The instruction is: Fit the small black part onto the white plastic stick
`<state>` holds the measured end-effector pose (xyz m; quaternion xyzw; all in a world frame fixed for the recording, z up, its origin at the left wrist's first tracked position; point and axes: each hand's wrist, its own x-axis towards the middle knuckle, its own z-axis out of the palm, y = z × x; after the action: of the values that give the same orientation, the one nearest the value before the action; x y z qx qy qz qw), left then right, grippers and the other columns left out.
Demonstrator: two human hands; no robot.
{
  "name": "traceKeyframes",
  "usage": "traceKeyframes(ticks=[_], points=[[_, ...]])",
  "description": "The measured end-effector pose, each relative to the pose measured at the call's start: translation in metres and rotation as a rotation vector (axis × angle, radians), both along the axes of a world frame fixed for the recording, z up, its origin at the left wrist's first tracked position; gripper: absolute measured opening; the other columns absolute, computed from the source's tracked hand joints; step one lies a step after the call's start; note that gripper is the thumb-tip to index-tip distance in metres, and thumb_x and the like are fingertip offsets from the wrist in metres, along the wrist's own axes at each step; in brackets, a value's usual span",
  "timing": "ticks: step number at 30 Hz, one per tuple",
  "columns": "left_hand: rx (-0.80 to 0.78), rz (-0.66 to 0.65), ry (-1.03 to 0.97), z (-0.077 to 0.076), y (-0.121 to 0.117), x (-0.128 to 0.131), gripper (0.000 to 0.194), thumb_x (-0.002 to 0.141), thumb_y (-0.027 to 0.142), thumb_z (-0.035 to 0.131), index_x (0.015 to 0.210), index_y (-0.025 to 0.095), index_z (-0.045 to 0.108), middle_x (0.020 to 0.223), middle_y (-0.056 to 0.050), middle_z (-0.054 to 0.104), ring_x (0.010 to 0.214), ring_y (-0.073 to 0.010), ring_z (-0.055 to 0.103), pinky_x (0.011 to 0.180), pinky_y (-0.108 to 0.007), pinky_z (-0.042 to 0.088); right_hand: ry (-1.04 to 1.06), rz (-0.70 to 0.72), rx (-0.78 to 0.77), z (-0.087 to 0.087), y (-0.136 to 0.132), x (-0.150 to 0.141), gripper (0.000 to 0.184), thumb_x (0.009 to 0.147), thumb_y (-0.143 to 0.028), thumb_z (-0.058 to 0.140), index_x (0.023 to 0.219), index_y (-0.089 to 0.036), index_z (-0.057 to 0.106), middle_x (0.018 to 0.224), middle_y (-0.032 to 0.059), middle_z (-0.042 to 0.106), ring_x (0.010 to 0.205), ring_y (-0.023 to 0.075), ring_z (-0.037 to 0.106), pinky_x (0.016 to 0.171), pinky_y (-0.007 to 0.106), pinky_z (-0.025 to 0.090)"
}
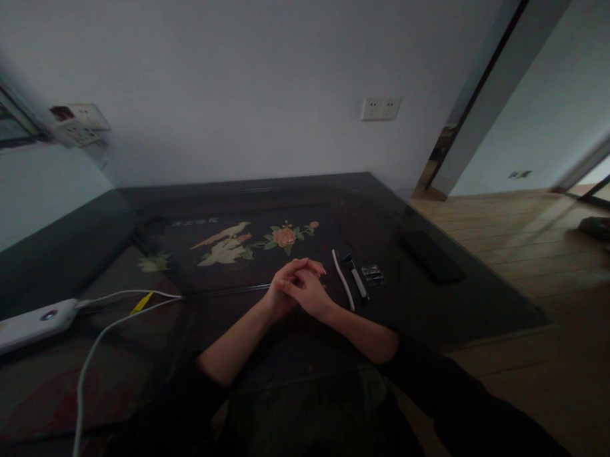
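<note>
My left hand [282, 289] and my right hand [313, 293] are clasped together above the dark tabletop, fingers interlaced and closed on each other. No object shows between them, though the palms are hidden. Just to the right of my right hand lies a slim, curved white stick [343, 280] whose kind I cannot make out. Beside it is a razor [358, 280] with a grey and black handle and a dark head at its far end. A small clear case [373, 275] with dark pieces inside sits right of the razor.
The glossy dark table [263, 190] bears a bird-and-flower picture [284, 238]. A flat black rectangular object [433, 256] lies at the right. At left, a white power bank-like device [33, 326] trails a white cable [81, 383]. A wall with sockets [381, 108] stands behind.
</note>
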<state>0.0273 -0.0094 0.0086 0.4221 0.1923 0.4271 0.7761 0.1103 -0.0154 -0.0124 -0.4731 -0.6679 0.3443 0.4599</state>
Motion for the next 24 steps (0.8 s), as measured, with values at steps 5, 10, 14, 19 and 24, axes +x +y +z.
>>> traceKeyframes(ticks=[5, 10, 14, 19, 24], points=[[0.0, -0.007, -0.001, -0.0003, -0.0001, -0.0003, 0.029, 0.078, 0.039, 0.06, 0.072, 0.012, 0.068, 0.086, -0.008, 0.057, 0.081, -0.0183, 0.052, 0.072, -0.031, 0.053, 0.022, 0.002, -0.015, 0.0012, -0.0009, 0.0005, 0.023, 0.073, -0.035, 0.07, 0.067, -0.016, 0.058, 0.074, 0.0034, 0.057, 0.08, 0.0211, 0.056, 0.075, 0.036, 0.045], [0.008, -0.013, 0.015, -0.002, 0.0017, 0.0001, 0.03, 0.081, 0.038, 0.056, 0.071, 0.012, 0.065, 0.085, -0.008, 0.058, 0.077, -0.0176, 0.052, 0.073, -0.033, 0.052, 0.021, 0.0, -0.033, -0.001, -0.0004, 0.0006, 0.024, 0.074, -0.038, 0.069, 0.07, -0.016, 0.06, 0.075, 0.004, 0.058, 0.08, 0.0215, 0.057, 0.074, 0.036, 0.045], [0.018, -0.019, 0.023, -0.0018, 0.0025, 0.0002, 0.03, 0.081, 0.039, 0.057, 0.072, 0.012, 0.066, 0.083, -0.008, 0.057, 0.075, -0.0165, 0.052, 0.071, -0.031, 0.052, 0.022, -0.003, -0.022, -0.0038, 0.0011, 0.0003, 0.025, 0.075, -0.04, 0.067, 0.068, -0.017, 0.06, 0.073, 0.0035, 0.058, 0.078, 0.0206, 0.056, 0.072, 0.035, 0.045], [0.023, -0.022, 0.019, -0.0009, 0.0023, 0.0005, 0.03, 0.079, 0.041, 0.059, 0.071, 0.013, 0.066, 0.083, -0.007, 0.058, 0.075, -0.0161, 0.052, 0.069, -0.029, 0.052, 0.027, -0.001, 0.017, -0.0028, 0.0008, 0.0008, 0.024, 0.073, -0.039, 0.069, 0.068, -0.017, 0.06, 0.074, 0.0026, 0.058, 0.078, 0.0197, 0.056, 0.073, 0.034, 0.045], [-0.003, -0.017, 0.019, -0.0002, 0.0017, 0.0006, 0.03, 0.076, 0.042, 0.061, 0.069, 0.013, 0.067, 0.081, -0.006, 0.057, 0.072, -0.0148, 0.051, 0.068, -0.029, 0.052, 0.026, -0.005, 0.007, -0.0018, 0.0003, 0.0009, 0.024, 0.073, -0.038, 0.07, 0.068, -0.017, 0.059, 0.072, 0.0019, 0.057, 0.076, 0.0189, 0.056, 0.07, 0.032, 0.045]])
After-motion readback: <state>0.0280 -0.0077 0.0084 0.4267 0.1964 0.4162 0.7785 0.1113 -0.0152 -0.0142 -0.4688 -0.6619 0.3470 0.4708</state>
